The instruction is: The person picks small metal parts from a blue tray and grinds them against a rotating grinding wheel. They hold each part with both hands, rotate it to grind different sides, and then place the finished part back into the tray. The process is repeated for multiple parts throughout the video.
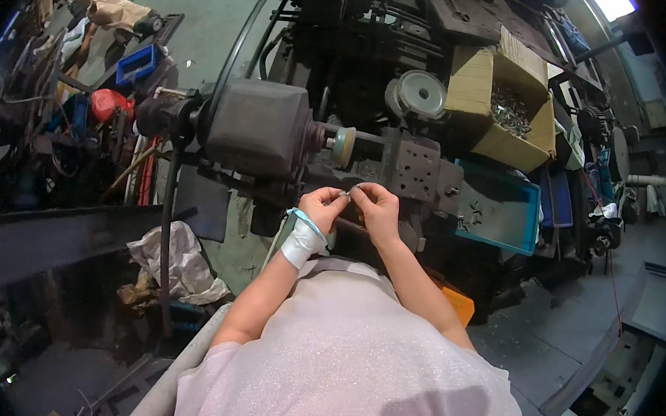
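Observation:
In front of my chest, both hands meet fingertip to fingertip at a small metal piece (345, 194). My left hand (322, 210), with a white wrap and a light blue band at its wrist, is closed in a pinch on one side of it. Bare at the wrist, my right hand (379, 213) pinches from the other side. The fingers cover most of the piece, so its exact kind cannot be made out. Just beyond the hands is a dark machine (257, 128) whose spindle carries a small pale-rimmed wheel (343, 147). A block with drilled holes (416, 170) stands to its right.
An open cardboard box (468, 82) of small metal parts stands at the far right. Nearer, a teal tray (537, 216) holds several similar pieces. An orange container (458, 305) is by my right elbow. A crumpled white sack (178, 258) lies left, behind a dark upright rod (167, 234).

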Demonstrator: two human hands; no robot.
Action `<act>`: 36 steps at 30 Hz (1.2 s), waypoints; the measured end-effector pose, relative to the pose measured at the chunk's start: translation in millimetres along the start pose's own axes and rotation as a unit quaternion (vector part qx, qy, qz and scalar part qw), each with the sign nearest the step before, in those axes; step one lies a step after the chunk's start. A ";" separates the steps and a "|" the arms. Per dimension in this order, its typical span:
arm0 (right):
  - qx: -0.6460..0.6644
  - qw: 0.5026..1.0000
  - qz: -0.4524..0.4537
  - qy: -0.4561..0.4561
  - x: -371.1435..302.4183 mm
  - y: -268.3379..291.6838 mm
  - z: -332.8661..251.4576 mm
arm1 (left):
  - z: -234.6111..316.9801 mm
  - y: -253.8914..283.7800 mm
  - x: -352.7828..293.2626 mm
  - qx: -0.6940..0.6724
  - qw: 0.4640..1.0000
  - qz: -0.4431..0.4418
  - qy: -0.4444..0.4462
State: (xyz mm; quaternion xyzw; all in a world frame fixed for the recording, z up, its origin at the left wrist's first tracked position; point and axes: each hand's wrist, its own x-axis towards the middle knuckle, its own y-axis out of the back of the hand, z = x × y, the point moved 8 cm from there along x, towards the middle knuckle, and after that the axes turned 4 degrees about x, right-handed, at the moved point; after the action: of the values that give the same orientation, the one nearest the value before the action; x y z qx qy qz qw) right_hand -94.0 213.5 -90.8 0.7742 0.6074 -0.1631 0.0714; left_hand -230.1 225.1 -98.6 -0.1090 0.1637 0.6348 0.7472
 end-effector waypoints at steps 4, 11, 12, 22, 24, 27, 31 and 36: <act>0.029 0.999 0.008 -0.012 13.5 -0.3 9.6 | -2.8 -0.5 10.7 0.024 1.000 -0.001 0.002; -0.011 1.000 0.004 -0.026 39.6 -4.7 10.6 | -11.4 -8.4 35.7 -0.041 0.998 -0.008 -0.040; -0.006 1.000 0.008 -0.026 43.3 -4.7 10.7 | -13.4 -8.9 37.6 -0.040 0.999 0.003 -0.011; -0.047 0.998 0.038 -0.001 57.7 -5.8 2.8 | -23.1 -12.2 46.0 -0.080 0.992 0.052 0.077; -0.040 0.998 0.039 -0.001 60.0 -4.2 6.8 | -22.5 -12.6 47.1 -0.083 0.992 0.051 0.079; -0.026 0.998 0.052 -0.015 61.4 -4.3 9.0 | -15.9 -10.5 45.8 -0.056 0.993 0.052 0.087; -0.028 0.998 0.054 -0.012 63.1 -4.6 10.0 | -18.4 -10.8 48.1 -0.060 0.993 0.052 0.088; -0.016 0.998 0.057 -0.019 63.3 -4.6 11.7 | -15.8 -10.9 47.0 -0.058 0.993 0.049 0.096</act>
State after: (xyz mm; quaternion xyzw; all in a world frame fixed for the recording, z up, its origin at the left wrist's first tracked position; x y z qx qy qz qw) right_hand -87.1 269.1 -122.8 0.8029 0.5635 -0.1637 0.1047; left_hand -214.4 260.3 -131.6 -0.2043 0.2022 0.6659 0.6885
